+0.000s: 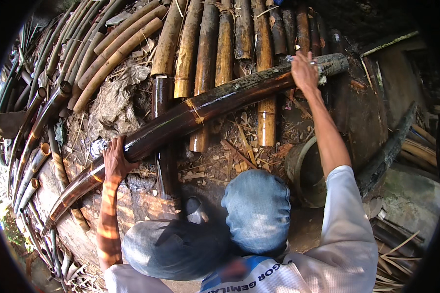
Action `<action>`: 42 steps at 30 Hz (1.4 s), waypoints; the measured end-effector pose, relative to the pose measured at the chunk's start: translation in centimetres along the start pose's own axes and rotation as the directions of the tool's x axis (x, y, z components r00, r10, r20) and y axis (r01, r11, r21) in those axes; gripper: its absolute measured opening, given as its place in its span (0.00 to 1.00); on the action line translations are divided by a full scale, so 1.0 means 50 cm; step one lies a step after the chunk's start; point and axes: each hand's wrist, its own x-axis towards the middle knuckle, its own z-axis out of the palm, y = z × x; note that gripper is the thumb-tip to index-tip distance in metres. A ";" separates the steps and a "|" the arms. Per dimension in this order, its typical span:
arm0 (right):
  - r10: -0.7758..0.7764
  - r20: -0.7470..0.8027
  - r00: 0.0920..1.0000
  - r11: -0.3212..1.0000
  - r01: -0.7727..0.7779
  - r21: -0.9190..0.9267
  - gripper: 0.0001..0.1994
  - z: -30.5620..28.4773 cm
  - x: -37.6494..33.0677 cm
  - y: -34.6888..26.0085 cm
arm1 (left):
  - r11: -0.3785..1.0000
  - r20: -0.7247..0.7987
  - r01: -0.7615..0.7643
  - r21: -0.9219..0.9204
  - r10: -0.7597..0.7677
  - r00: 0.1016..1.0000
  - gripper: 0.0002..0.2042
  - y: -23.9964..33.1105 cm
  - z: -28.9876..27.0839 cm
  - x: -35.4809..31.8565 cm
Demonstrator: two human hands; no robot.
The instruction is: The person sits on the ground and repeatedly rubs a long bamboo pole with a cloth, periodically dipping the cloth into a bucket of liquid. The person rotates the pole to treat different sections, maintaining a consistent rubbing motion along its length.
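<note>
A long, dark, wet bamboo pole (200, 110) lies slantwise before me, from the lower left up to the far right. Its far right end (333, 64) looks grey and dull, while the rest shines brown. My left hand (115, 162) grips the pole toward its left end, thumb and fingers over its near side. Near the right end my right hand (305, 73) is closed and pressed on the pole's top; something shiny and whitish shows at its fingers, too small to name. Beneath, a second dark bamboo pole (167, 171) runs toward me between the hand and my knees.
Several yellow-brown bamboo poles (225, 44) lie side by side at the back. More bamboo (58, 97) is piled at the left. A crumpled grey sheet (120, 100) lies by a silvery clump (99, 147). A round bucket (298, 168) stands beside my right knee.
</note>
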 end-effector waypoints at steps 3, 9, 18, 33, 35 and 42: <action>-0.059 0.474 0.879 0.862 -0.194 0.468 0.20 -0.039 -0.056 -0.263 | 0.999 -0.048 0.028 0.038 -0.027 0.998 0.53 0.017 0.017 -0.021; -0.404 -0.098 0.910 0.608 0.347 0.714 0.25 -0.060 -0.160 -0.517 | 0.999 0.052 0.054 0.001 -0.054 0.997 0.56 0.017 -0.009 -0.033; 0.004 0.648 0.761 0.762 -0.422 0.491 0.22 -0.052 -0.075 -0.164 | 0.993 -0.034 -0.096 -0.063 0.094 0.995 0.49 -0.003 -0.014 -0.034; 0.146 0.385 0.911 0.890 -0.291 0.351 0.18 -0.027 -0.074 -0.089 | 0.995 -0.109 -0.102 0.003 0.101 0.989 0.49 -0.009 0.011 -0.050; -0.149 0.158 0.976 0.865 0.051 0.500 0.19 -0.063 -0.112 -0.307 | 0.992 -0.154 -0.126 -0.003 0.124 0.980 0.48 -0.008 0.013 -0.056; -0.221 0.108 0.969 0.825 0.127 0.550 0.23 -0.030 -0.151 -0.320 | 0.990 -0.170 0.000 0.138 0.024 0.985 0.53 0.013 0.037 -0.092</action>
